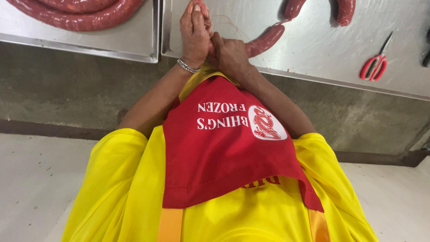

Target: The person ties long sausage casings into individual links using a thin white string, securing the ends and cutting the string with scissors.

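At the steel tabletop [313,49], left hand [195,33] and right hand [230,54] apparently pinch thin string [233,26] at a sausage link [266,40]; a finished coil [76,15] lies beyond the grip, scissors [375,66] aside.

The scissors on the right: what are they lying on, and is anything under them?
The red-handled scissors lie flat on the bare steel table, apart from the sausage link at both hands. Nothing shows under them, though the blades cover a sliver of surface.
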